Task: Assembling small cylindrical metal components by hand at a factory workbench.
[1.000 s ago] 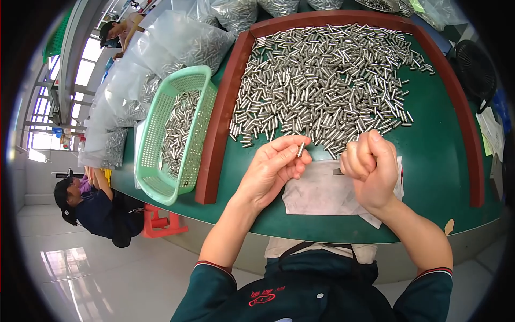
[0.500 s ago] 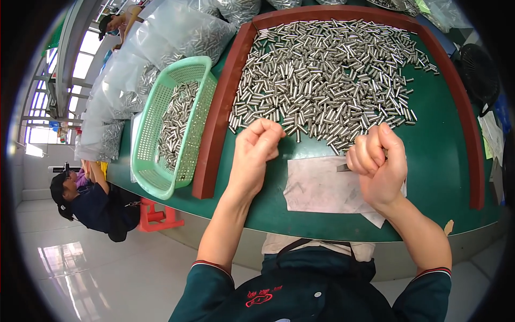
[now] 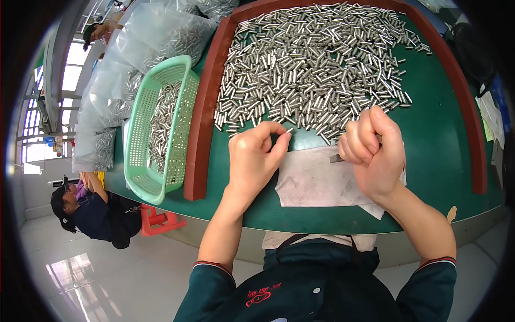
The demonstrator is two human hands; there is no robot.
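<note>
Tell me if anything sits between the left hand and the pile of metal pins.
Nothing visible does. The left hand rests at the near edge of the pile of metal pins, with only bare green table between. The paper sheet lies nearer the person, beside the hand.

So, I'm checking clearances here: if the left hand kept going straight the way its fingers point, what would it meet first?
Probably the near edge of the pile of small silver metal cylinders on the green table. The left hand points up and away at it, pinching one cylinder; depth is unclear.
</note>
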